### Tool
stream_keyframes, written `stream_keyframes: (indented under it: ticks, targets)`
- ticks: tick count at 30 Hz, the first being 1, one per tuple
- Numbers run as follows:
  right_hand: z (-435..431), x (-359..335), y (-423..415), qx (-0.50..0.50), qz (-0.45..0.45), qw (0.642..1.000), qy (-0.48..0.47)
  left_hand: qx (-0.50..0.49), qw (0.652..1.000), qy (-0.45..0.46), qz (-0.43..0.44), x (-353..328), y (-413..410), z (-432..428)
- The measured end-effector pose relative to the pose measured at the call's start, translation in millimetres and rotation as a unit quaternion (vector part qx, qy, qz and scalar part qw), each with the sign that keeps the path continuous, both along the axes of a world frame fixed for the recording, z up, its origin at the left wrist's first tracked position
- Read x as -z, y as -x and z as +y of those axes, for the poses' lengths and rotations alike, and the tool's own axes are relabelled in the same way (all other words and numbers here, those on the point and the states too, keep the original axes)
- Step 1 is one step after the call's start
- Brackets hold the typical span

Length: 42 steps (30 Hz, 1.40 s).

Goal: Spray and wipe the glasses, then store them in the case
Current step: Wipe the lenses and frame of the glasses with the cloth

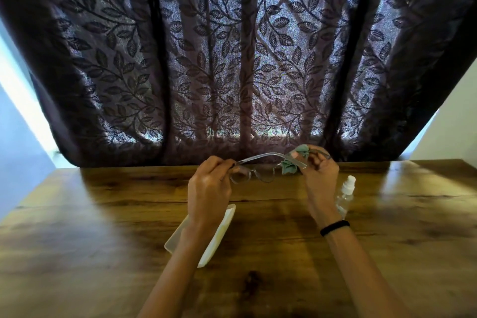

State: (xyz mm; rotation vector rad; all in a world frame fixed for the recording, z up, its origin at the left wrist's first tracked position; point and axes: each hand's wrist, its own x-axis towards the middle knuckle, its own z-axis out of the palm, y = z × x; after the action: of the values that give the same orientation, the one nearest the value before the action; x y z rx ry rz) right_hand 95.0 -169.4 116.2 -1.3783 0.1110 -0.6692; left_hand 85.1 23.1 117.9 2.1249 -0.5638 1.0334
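Clear-framed glasses (258,166) hang in the air above the far middle of the wooden table (103,227). My left hand (209,188) pinches them at the left hinge. My right hand (318,175) holds a pale green cloth (289,164) bunched around the right temple arm. A white open case (219,235) lies on the table under my left forearm, partly hidden by it. A small clear spray bottle (346,195) with a white cap stands just right of my right wrist.
A dark curtain (232,59) with a leaf pattern hangs right behind the table's far edge. Pale walls show at both sides. A black band circles my right wrist (334,228).
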Motion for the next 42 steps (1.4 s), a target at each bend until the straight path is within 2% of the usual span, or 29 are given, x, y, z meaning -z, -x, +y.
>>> stream_keyframes:
  ticks: [6, 16, 19, 25, 32, 36, 42]
  targets:
    - [-4.2, -11.0, 7.2, 0.049, -0.064, 0.997, 0.0, -0.019, 1.0, -0.006, 0.019, -0.1, 1.2, 0.0]
    - [2.1, -18.3, 25.1, 0.162, -0.162, 0.97, 0.083, -0.024, 0.999, 0.014, 0.021, -4.3, 2.7, -3.9]
    - [4.4, -18.4, 28.1, 0.166, -0.169, 0.967, 0.094, -0.016, 0.999, 0.026, 0.02, -4.4, 2.5, -5.3]
    - [4.1, -16.4, 22.0, 0.142, -0.14, 0.975, 0.102, 0.016, 0.996, 0.082, 0.027, -6.1, 4.8, -7.5]
    - [0.7, -2.2, 10.2, 0.099, -0.053, 0.991, 0.07, 0.015, 0.992, 0.12, 0.029, -12.2, 8.7, -8.7]
    - [7.8, 9.2, 7.1, 0.057, 0.0, 0.995, 0.082, 0.024, 0.986, 0.164, 0.03, -17.5, 11.6, -12.6]
    - [14.6, 17.4, 5.5, 0.013, 0.038, 0.998, 0.056, 0.015, 0.991, 0.134, 0.018, -19.0, 11.2, -10.6]
